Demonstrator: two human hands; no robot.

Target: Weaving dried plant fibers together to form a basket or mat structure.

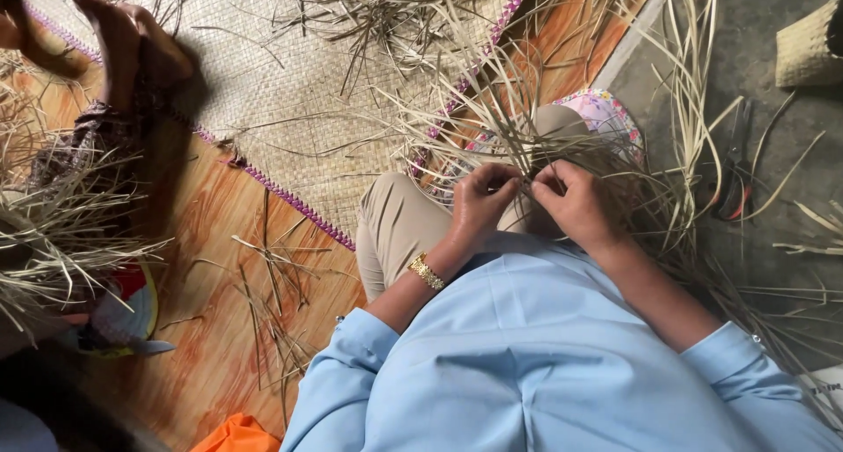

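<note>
Seated on the floor, seen from above. The left hand (481,202) is curled nearly closed, fingers bent inward, thumb and fingertips pinching thin strands of the bundle of pale dry straw strips (536,131) that rests over the lap and knee. The right hand (575,202) sits just beside it, also narrowed to a pinch, fingers folded over the same strands; the two hands almost touch at the fingertips. A gold-coloured bracelet (427,272) circles the left wrist. Both forearms come out of rolled light blue shirt sleeves (527,355); tan trousers (395,228) cover the bent leg under the left hand. The straw strips fan out upward and to the right from the hands, long loose ends spreading over a grey concrete floor (755,48). Beyond the knee lies a woven pale straw mat with a purple stitched edge (281,109), carrying a loose heap of strips. The mat lies on an orange wood-grain floor covering (219,329), scattered with stray strips. At the left, another person's hands (123,39) are raised over the mat's edge, blurred, near a second bristling bundle of straw (61,232). At the right, on the concrete, dark-handled scissors (733,188) lie among strips; a small woven straw piece (808,48) sits at the upper right corner.
</note>
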